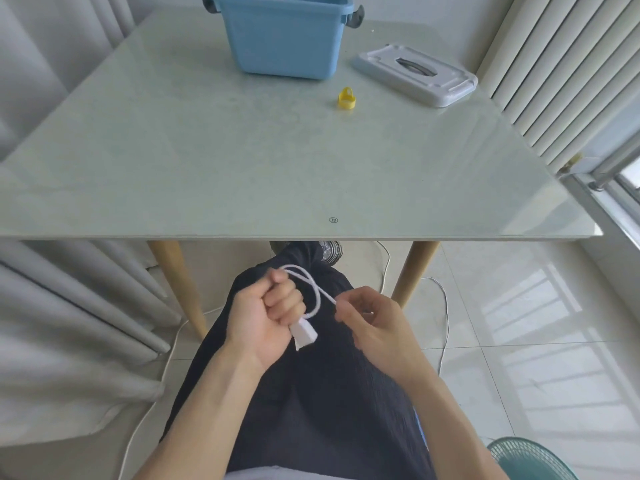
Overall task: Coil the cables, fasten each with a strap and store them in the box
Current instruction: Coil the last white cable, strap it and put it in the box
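Note:
Below the table's front edge, over my lap, my left hand (268, 308) grips a white cable (311, 285) in a closed fist; its white plug end (304, 335) sticks out beneath the fingers. A loop of the cable arcs from the fist over to my right hand (372, 318), which pinches the cord between thumb and fingertips. A yellow strap (346, 98), curled into a ring, lies on the table. The open blue box (285, 38) stands at the table's far middle.
The box's grey lid (415, 75) lies right of the box on the pale glass table (207, 161). More white cord trails on the tiled floor (445, 317) by the table legs. Curtains hang left; a green fan (530, 459) is at bottom right.

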`<state>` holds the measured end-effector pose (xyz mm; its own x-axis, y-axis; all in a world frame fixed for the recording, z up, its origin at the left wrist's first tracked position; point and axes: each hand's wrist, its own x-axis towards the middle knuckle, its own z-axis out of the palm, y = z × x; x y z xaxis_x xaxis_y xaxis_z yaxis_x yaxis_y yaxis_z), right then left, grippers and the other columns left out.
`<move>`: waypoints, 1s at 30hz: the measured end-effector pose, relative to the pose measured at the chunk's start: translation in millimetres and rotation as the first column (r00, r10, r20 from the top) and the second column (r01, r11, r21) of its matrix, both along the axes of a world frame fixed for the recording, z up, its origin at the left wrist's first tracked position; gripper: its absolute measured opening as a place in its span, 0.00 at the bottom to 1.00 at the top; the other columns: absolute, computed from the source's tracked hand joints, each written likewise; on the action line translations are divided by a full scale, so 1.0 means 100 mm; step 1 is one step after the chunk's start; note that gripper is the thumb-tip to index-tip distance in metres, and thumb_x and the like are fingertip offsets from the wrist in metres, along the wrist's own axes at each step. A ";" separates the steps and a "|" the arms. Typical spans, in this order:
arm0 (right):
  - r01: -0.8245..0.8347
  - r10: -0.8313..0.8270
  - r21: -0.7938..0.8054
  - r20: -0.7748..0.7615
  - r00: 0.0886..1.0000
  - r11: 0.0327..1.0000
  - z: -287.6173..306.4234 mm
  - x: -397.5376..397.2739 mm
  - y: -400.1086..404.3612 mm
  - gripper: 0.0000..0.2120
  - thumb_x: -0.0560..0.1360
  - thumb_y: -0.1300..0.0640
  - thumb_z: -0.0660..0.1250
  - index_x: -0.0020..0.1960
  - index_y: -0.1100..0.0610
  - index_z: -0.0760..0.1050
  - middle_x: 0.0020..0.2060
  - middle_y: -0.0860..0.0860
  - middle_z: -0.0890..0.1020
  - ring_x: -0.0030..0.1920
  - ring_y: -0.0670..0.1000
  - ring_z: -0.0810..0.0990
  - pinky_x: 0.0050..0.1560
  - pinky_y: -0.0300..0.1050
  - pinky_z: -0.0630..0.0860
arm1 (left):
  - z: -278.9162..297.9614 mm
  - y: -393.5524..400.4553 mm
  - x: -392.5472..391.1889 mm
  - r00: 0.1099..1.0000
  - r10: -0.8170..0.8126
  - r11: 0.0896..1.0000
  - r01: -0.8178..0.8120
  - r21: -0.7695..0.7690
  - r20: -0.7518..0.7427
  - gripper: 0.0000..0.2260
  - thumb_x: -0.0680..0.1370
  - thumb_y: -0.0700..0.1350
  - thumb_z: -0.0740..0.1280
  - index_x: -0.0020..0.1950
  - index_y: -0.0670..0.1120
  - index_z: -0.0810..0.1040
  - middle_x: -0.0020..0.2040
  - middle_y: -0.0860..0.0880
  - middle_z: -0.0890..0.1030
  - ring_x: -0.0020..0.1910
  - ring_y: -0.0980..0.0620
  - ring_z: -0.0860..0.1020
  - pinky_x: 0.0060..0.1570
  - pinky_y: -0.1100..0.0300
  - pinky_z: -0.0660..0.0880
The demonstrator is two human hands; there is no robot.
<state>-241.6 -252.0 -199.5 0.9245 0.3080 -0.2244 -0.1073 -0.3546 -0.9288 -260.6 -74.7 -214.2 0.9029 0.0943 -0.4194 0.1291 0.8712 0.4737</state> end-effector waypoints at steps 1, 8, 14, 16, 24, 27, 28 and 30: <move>-0.030 0.031 -0.048 0.013 0.999 0.998 -0.01 0.02 -0.02 0.04 0.79 0.55 0.67 0.46 0.52 0.80 0.36 0.48 0.83 0.29 0.43 0.74 0.32 0.37 0.72 | -0.02 0.04 0.03 0.994 0.109 0.994 -0.110 -0.025 -0.019 0.11 0.80 0.40 0.57 0.38 0.46 0.70 0.29 0.54 0.56 0.24 0.56 0.53 0.24 0.63 0.55; -0.223 0.291 -0.528 0.046 0.956 0.819 -0.07 0.10 -0.15 0.06 0.77 0.48 0.67 0.44 0.47 0.80 0.37 0.45 0.83 0.40 0.43 0.79 0.41 0.38 0.75 | -0.15 0.31 0.13 0.898 0.424 0.904 -0.427 -0.004 -0.116 0.14 0.85 0.37 0.52 0.45 0.41 0.74 0.35 0.49 0.71 0.29 0.54 0.73 0.42 0.59 0.73; -0.470 0.536 -0.420 0.048 0.843 0.776 0.06 -0.03 0.03 0.07 0.77 0.52 0.68 0.44 0.52 0.83 0.39 0.43 0.85 0.44 0.41 0.82 0.46 0.33 0.76 | -0.17 0.17 0.09 0.959 0.273 0.946 -0.255 0.202 -0.070 0.08 0.83 0.34 0.58 0.49 0.38 0.75 0.48 0.41 0.80 0.45 0.47 0.84 0.54 0.51 0.79; -0.472 0.532 -0.342 0.106 0.840 0.813 0.11 -0.02 0.07 0.07 0.77 0.53 0.68 0.45 0.53 0.84 0.40 0.44 0.85 0.45 0.43 0.82 0.48 0.35 0.77 | -0.12 0.14 0.04 0.992 0.039 0.910 0.015 0.415 -0.122 0.08 0.83 0.34 0.59 0.49 0.37 0.77 0.46 0.41 0.82 0.41 0.47 0.84 0.51 0.51 0.80; -0.073 0.163 -0.276 0.317 0.934 0.958 0.18 0.23 -0.02 0.06 0.69 0.47 0.78 0.39 0.47 0.84 0.36 0.39 0.83 0.39 0.43 0.81 0.39 0.36 0.75 | 0.04 0.11 -0.10 0.765 -0.613 0.462 0.550 0.696 -0.197 0.12 0.83 0.42 0.60 0.48 0.36 0.79 0.31 0.44 0.71 0.27 0.52 0.63 0.32 0.59 0.63; 0.025 0.061 -0.245 0.336 0.940 0.969 0.20 0.30 -0.08 0.16 0.60 0.41 0.82 0.34 0.50 0.81 0.29 0.41 0.81 0.31 0.41 0.77 0.33 0.31 0.70 | 0.09 0.12 -0.10 0.699 -0.700 0.498 0.627 0.599 -0.149 0.11 0.76 0.45 0.60 0.40 0.40 0.76 0.27 0.49 0.61 0.27 0.53 0.55 0.28 0.61 0.54; 0.048 0.030 -0.217 0.338 0.941 0.975 0.20 0.31 -0.10 0.16 0.59 0.41 0.81 0.33 0.50 0.80 0.28 0.42 0.80 0.29 0.41 0.76 0.32 0.30 0.69 | 0.10 0.11 -0.11 0.689 -0.714 0.508 0.634 0.583 -0.127 0.11 0.75 0.46 0.59 0.38 0.41 0.75 0.26 0.49 0.59 0.27 0.52 0.53 0.27 0.61 0.53; 0.078 -0.010 -0.185 0.343 0.939 0.980 0.17 0.33 -0.09 0.16 0.59 0.41 0.81 0.32 0.50 0.79 0.26 0.42 0.79 0.28 0.41 0.74 0.30 0.29 0.67 | 0.10 0.09 -0.11 0.660 -0.742 0.485 0.651 0.584 -0.118 0.12 0.76 0.47 0.57 0.35 0.44 0.71 0.26 0.50 0.57 0.28 0.52 0.51 0.28 0.59 0.51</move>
<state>-208.8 -261.4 -182.3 0.9675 0.2472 0.0531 0.1815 -0.5328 -0.8265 -271.4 -65.4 -204.3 0.8146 -0.4308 -0.3883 0.4738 0.1081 0.8740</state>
